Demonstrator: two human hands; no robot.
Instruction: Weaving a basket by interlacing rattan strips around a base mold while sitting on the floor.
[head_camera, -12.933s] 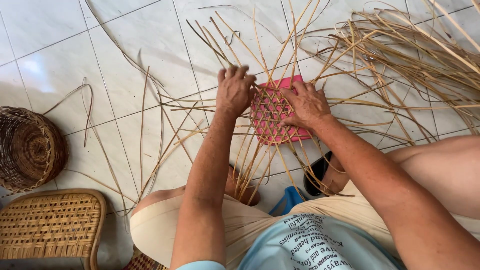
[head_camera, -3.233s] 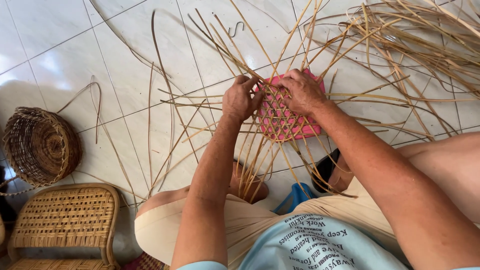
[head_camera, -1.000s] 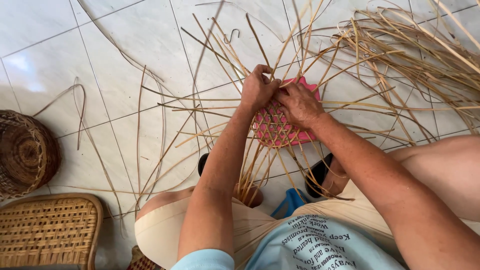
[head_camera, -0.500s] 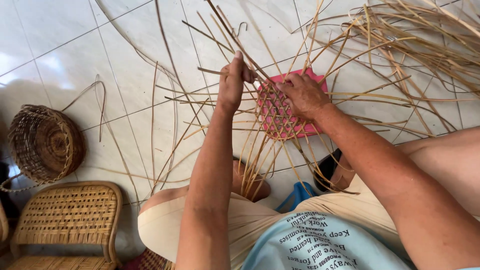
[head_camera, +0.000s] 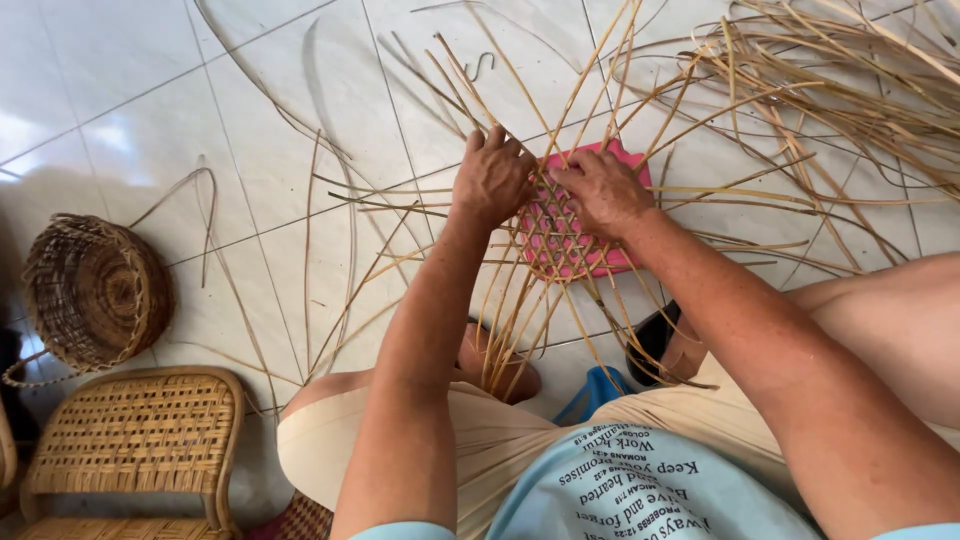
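Pressing woven mat (head_camera: 570, 250) on pink board (head_camera: 630, 165), left hand (head_camera: 492, 180) spread (flat), right hand (head_camera: 600, 190) likewise

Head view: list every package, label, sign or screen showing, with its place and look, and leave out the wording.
Printed shirt: bottom centre, on the person's chest below the hands; light blue cloth with a curved block of dark lettering, seen upside down.
No package, sign or screen shows; the pink board under the weave on the tiled floor bears no label that can be made out.
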